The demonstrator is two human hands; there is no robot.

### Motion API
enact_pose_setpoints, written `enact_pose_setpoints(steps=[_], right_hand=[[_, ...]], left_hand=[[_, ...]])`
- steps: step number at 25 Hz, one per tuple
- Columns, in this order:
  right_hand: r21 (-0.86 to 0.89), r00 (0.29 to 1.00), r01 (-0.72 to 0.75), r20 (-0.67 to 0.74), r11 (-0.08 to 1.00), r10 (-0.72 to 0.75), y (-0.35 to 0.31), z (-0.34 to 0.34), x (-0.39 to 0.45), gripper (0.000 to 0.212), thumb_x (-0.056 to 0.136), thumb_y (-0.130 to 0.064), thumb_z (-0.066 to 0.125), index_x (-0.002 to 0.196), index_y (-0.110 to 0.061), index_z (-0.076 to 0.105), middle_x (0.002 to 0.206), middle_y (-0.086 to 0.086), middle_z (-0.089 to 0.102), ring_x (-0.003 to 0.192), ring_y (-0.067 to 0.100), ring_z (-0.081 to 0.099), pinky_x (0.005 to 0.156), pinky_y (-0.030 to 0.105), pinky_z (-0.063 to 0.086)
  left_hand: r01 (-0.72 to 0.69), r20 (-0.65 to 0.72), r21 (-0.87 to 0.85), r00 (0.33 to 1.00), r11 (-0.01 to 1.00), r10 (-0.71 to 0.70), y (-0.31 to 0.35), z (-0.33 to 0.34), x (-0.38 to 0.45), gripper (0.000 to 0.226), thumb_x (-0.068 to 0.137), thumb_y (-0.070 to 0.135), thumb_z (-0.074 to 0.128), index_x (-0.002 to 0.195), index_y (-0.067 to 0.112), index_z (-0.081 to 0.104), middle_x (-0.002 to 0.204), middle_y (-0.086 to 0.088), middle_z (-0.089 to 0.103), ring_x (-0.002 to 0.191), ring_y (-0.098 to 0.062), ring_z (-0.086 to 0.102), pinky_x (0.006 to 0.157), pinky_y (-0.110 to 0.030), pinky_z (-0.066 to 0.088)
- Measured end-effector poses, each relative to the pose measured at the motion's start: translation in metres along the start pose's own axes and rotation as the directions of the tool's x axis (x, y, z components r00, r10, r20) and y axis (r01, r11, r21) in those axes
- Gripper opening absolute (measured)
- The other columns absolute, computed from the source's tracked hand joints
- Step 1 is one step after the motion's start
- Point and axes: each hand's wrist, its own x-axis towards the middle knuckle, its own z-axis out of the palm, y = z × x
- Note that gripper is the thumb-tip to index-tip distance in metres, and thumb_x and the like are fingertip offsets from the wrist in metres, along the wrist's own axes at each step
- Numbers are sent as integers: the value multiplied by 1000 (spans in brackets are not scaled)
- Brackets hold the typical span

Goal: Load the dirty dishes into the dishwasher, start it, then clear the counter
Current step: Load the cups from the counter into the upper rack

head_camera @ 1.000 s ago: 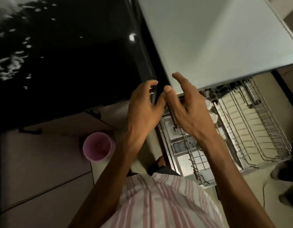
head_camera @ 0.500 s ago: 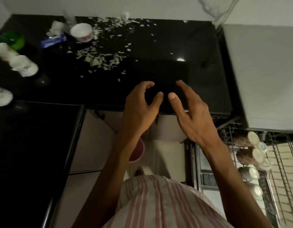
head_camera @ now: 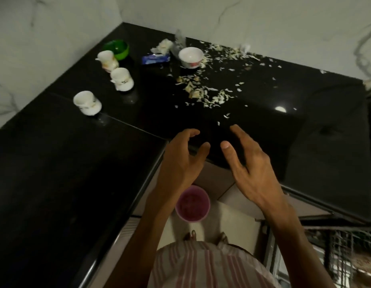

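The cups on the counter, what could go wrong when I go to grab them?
Three white cups lie tipped near the green bowl, so they may roll or dribble dregs when lifted. Food scraps litter the black counter around the white bowl; a reaching sleeve could sweep them onto the floor.

Head view, downward over counter [head_camera: 201, 125]

Dim kitchen corner, black stone against pale marble

White grey-veined marble walls [head_camera: 253, 19] meet at a corner behind a glossy black L-shaped countertop [head_camera: 232, 96], where a ceiling light's reflection [head_camera: 280, 109] glints; beige cabinet fronts [head_camera: 213, 175] sit beneath, and pale floor tiles [head_camera: 228, 219] show below
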Motion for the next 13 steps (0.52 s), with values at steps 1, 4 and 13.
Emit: enact_pose_setpoints(steps=[1, 4, 13], right_hand=[[4, 1000, 11, 27, 1000, -11, 0, 3, 6, 64, 95, -62, 35, 149, -27, 32, 152, -2, 38, 138, 10, 37, 109, 44, 41], [11, 991, 44, 123, 999, -45, 1, 7, 25, 68, 93, -67, 32, 149, -28, 31, 151, -2, 40, 136, 13, 40, 106, 45, 43], [1, 926, 192, 331, 981, -181, -4, 20, 73, 67, 94, -58, 34, 149, -20, 34, 154, 0, 37, 141, 13, 32, 115, 41, 32]], left_hand=[[18, -26, 1, 1000, 1000, -18, -2, -1, 1, 42, 91, 36, 63, 131, 24, 53, 134, 8, 53, 114, 5, 42, 80, -3, 36], [53, -116, -17, 992, 998, -55, -2, -3, 4, 43, 92, 36, 62, 131, 24, 52, 134, 9, 53, 111, 9, 41, 73, 1, 37], [138, -337, -33, 931, 990, -141, -4, -4, 13, 43, 93, 31, 63, 132, 16, 53, 131, 3, 56, 108, 9, 43, 74, 6, 35]])
